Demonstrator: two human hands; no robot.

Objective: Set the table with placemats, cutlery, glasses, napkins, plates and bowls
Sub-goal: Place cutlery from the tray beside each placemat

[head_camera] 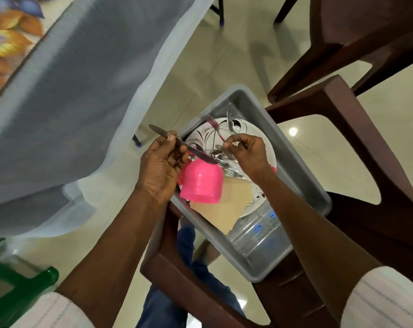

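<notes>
I count 1 knife (181, 144), 2 blurred cutlery pcs (229, 121) up in the air, 1 spoon (216, 153), 1 fork (234, 172), 1 patterned plate (260, 200), 1 pink cup stack (200, 183), 1 grey tub (302, 166), 2 brown chairs (338, 95). Clear glasses (260, 235): approx 2, can't confirm.

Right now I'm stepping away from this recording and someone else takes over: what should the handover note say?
Left hand grips a knife; a pink cup sits under it, hold unclear.
Right hand pinches spoons and a pink fork above the grey tub on the chair.
In the tub: patterned plate, forks, beige napkins, clear glasses.
Done: one floral mat shows on the table.
Left: carry the rest over and lay it out.
</notes>
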